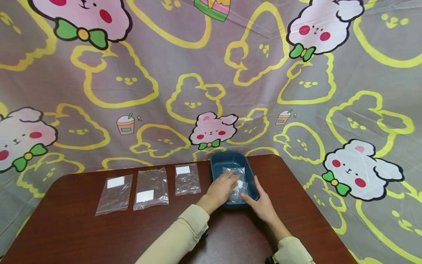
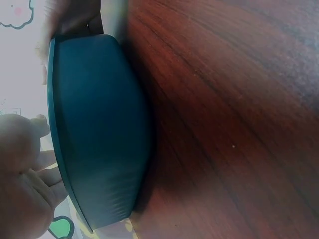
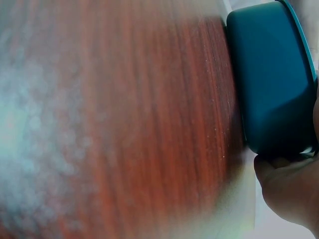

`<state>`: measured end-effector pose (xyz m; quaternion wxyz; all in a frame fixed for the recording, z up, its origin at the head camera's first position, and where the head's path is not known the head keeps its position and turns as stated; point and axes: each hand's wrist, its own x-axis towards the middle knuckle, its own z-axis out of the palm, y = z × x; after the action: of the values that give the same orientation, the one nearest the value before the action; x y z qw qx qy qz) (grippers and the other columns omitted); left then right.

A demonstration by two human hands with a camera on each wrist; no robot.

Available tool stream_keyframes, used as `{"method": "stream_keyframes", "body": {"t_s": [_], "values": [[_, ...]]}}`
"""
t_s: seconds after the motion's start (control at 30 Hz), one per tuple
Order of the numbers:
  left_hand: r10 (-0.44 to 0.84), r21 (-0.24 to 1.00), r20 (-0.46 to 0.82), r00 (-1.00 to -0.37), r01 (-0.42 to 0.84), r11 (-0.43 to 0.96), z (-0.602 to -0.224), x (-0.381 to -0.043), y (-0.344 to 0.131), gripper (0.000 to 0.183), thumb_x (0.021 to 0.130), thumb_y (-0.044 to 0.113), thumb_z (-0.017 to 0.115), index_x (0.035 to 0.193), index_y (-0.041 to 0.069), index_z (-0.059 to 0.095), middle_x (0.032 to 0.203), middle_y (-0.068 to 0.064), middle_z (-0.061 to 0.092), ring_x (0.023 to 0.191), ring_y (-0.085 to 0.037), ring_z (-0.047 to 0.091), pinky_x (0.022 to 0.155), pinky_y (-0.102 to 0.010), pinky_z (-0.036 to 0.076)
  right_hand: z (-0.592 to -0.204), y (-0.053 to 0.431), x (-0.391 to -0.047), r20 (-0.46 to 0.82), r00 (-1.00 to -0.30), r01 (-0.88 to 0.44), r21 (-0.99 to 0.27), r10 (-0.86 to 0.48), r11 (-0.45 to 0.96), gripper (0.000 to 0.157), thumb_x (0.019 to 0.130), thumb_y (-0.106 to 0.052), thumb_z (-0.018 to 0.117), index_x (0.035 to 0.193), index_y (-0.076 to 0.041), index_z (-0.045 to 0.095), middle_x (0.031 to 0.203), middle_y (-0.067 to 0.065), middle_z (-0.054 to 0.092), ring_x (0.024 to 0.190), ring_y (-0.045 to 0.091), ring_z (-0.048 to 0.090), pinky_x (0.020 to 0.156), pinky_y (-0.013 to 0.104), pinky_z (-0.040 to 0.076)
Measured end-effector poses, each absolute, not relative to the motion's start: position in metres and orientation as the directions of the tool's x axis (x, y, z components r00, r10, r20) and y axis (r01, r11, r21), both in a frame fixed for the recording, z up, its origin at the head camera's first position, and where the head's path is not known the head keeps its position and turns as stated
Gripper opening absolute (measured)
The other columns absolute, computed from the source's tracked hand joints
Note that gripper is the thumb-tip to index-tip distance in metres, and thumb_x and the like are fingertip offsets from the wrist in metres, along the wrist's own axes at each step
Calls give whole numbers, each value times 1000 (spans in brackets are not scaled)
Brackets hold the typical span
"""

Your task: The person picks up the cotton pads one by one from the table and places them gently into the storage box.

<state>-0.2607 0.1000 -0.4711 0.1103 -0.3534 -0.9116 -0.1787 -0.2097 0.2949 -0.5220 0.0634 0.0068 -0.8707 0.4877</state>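
A dark blue plastic basin [image 1: 215, 160] stands on the table, with clear zip bags [image 1: 234, 196] holding white pieces inside it. My left hand [image 1: 220, 190] reaches over the near left rim, its fingers spread on the bags. My right hand [image 1: 265, 207] grips the right rim, thumb on the inner side and fingers outside. In the left wrist view, the left hand [image 2: 22, 174] is beside the rim of the basin [image 2: 102, 129], its fingertips hidden behind it. The right wrist view has the right hand [image 3: 294, 191] against the basin's side [image 3: 274, 79].
Left of the basin, three clear zip bags lie in a row on the brown table [image 1: 82, 234]: a left one [image 1: 115, 196], a middle one [image 1: 153, 181] and a right one [image 1: 188, 183]. Each carries a white rectangle. A patterned cloth [image 1: 184, 62] hangs behind and at the sides.
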Motion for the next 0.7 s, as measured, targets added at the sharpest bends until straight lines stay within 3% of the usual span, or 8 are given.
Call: {"method": "stream_keyframes", "body": {"t_s": [0.4, 0.6, 0.7], "values": [[551, 308, 349, -758, 648, 697, -469, -262, 85, 34, 104, 24, 57, 136, 14, 65, 144, -12, 57, 134, -30, 52, 106, -44, 47, -523, 294, -209, 141, -989, -98, -847, 42, 523, 96, 91, -39, 75, 162, -11, 18, 164, 18, 23, 148, 41, 22, 117, 62, 21], [520, 335, 395, -758, 645, 686, -472, -268, 64, 33, 103, 21, 59, 134, 12, 66, 140, -14, 59, 131, -32, 54, 104, -46, 49, -522, 294, -208, 137, -989, -90, -852, 54, 516, 98, 89, -39, 77, 162, -10, 18, 164, 17, 24, 148, 40, 23, 117, 61, 22], [506, 369, 404, -762, 642, 672, -472, -270, 50, 34, 103, 20, 59, 135, 10, 65, 140, -17, 58, 132, -36, 52, 108, -50, 45, -521, 295, -208, 121, -991, -73, -853, 60, 517, 99, 89, -41, 77, 162, -13, 17, 164, 16, 23, 149, 39, 22, 117, 62, 21]]}}
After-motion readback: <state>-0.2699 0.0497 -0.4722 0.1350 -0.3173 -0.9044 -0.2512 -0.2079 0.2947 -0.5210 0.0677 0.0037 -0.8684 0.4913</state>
